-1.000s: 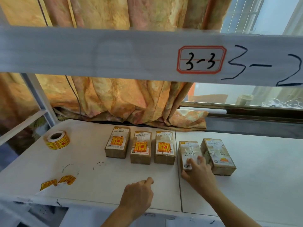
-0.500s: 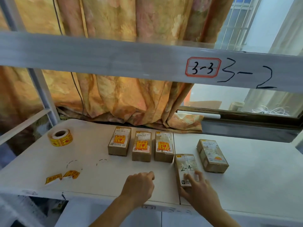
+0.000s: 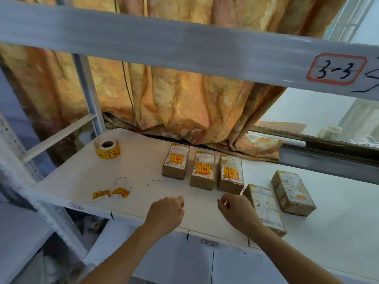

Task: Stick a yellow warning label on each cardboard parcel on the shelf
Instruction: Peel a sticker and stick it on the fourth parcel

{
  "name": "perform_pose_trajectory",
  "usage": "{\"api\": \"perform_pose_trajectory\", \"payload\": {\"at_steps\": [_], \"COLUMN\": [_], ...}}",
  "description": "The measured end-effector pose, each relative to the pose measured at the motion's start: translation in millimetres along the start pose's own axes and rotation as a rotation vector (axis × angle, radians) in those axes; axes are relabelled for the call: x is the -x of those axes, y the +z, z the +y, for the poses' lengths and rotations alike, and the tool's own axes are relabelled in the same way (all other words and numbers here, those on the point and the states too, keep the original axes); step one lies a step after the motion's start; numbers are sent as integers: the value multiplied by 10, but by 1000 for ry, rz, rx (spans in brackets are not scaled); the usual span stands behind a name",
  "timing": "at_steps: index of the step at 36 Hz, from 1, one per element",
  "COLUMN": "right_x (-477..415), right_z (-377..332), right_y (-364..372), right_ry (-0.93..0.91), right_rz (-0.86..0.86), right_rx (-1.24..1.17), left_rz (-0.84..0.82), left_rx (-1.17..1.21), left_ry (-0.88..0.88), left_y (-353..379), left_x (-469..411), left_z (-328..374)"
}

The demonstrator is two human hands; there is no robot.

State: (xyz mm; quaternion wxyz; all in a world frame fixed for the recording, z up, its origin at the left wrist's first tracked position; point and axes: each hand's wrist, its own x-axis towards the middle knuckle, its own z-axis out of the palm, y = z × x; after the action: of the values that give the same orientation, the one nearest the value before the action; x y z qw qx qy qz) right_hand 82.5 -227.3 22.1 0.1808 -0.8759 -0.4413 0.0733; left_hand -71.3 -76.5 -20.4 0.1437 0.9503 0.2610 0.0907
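Observation:
Three cardboard parcels stand in a row at the back of the white shelf [image 3: 78, 181]: the left one [image 3: 175, 161], the middle one [image 3: 203, 171] and the right one [image 3: 230, 175], each bearing a yellow warning label. A fourth parcel [image 3: 265, 209], marked in pen and without a yellow label, lies by the front edge. A fifth parcel [image 3: 292, 191] sits behind it to the right. My left hand [image 3: 166, 214] rests curled on the shelf, holding nothing. My right hand [image 3: 238, 213] is curled just left of the fourth parcel, fingertips pinched together.
A roll of yellow labels [image 3: 107, 149] stands at the shelf's back left. Two loose labels [image 3: 110, 194] lie near the front left. The upper shelf beam [image 3: 184, 44] crosses overhead, and an orange curtain [image 3: 184, 103] hangs behind, with a window sill to its right.
My right hand dragged the fourth parcel toward the front edge, then came off it to its left. My left hand has curled its fingers in. The view has shifted left.

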Motion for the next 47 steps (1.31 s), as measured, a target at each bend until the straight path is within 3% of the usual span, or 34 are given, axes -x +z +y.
{"api": "perform_pose_trajectory", "payload": {"at_steps": [5,11,16,28,38,41,47], "right_x": [-272,-569,-761,-866,-967,-1000,-950], "right_z": [-450,-1053,-1445,-1445,-1261,-1218,-1171], "right_y": [408,822,1101,1290,1077,988,662], "right_ry": [-43,-115,-100,8,34,96,270], "right_rz": [-148,-202,-261,-314,-203,-196,-112], "right_rx": [-12,-51,-91,-131,-225,-337,-862], "left_rz": [29,129,173,21,54,91,167], "left_rx": [54,91,80,79,153,195,357], "left_ry": [-182,-441,-543,-431,-358,-307,-216], "left_y": [-46,-232,-398,-409,-534,-621,-738], "left_x": [181,245,97,-197,-217,-278,-464], "left_z": [-576,-1306,-1761,-1946,-1750,-1576,-1064]}}
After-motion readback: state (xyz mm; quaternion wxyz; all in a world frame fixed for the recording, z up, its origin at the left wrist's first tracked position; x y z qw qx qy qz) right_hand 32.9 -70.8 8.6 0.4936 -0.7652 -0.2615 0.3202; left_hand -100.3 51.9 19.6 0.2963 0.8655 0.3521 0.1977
